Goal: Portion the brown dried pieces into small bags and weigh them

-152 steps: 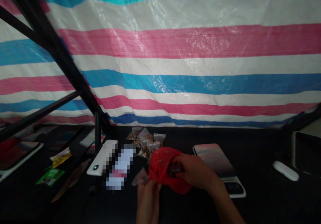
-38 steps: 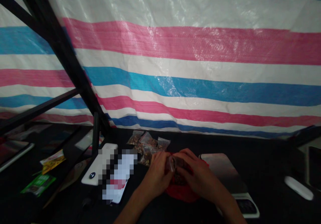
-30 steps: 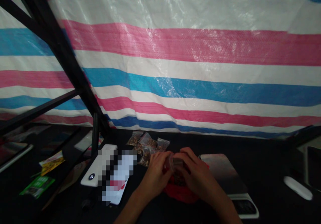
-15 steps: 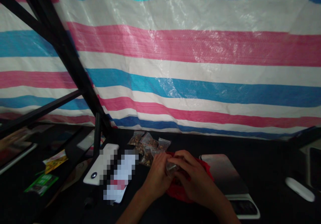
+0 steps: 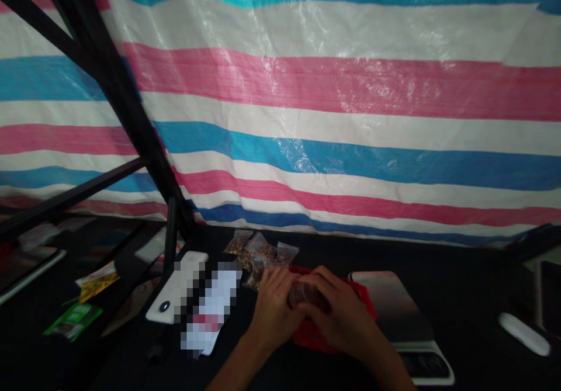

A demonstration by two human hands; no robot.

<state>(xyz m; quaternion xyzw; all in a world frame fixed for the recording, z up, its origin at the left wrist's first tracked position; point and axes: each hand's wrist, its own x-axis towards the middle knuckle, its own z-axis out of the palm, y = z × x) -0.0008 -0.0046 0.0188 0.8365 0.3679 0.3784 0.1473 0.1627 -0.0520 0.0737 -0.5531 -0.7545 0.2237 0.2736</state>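
My left hand (image 5: pixel 278 306) and my right hand (image 5: pixel 335 309) are close together at the lower centre, both closed on a small clear plastic bag (image 5: pixel 303 294) between them. The bag's contents are too dim to make out. Under and behind the hands lies a red bag (image 5: pixel 315 339), partly hidden by them. Just beyond my left hand is a cluster of several small clear zip bags (image 5: pixel 263 248) with brownish pieces inside. To the right of my right hand sits a scale (image 5: pixel 394 303) with a metal plate and a dark display.
On the left are a white device (image 5: pixel 169 297), a blurred-out phone-like item (image 5: pixel 214 312), a green packet (image 5: pixel 73 321) and a yellow packet (image 5: pixel 99 281). A white oblong object (image 5: pixel 525 334) lies right. Black frame bars (image 5: pixel 131 128) stand before a striped sheet (image 5: pixel 333 81).
My fingers have closed in further around the small bag, and my right hand has shifted slightly. The view has tilted a little.
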